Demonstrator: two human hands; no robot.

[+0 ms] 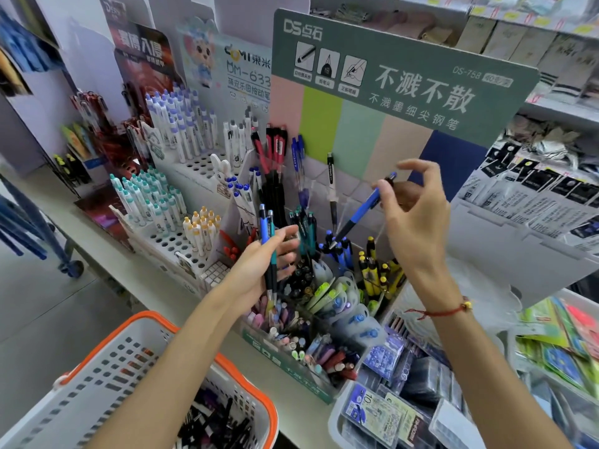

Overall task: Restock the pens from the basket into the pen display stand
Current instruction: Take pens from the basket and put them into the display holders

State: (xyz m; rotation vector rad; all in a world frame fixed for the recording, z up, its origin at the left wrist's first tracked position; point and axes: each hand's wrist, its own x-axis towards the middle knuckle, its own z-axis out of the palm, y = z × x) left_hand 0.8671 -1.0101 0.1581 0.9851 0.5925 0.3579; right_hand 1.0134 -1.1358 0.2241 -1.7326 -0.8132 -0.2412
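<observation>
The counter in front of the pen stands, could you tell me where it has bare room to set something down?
A bare strip of counter runs between the orange-rimmed basket and the white hole stands, widening to the left. Right of the green stand, packaged goods crowd the surface.

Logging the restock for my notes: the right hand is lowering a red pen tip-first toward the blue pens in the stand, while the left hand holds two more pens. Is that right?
Not quite: the pen pinched in the right hand is blue, not red, as the head view shows. The rest holds: its tip points down at the blue pens in the stand, and the left hand holds two more pens.
</observation>
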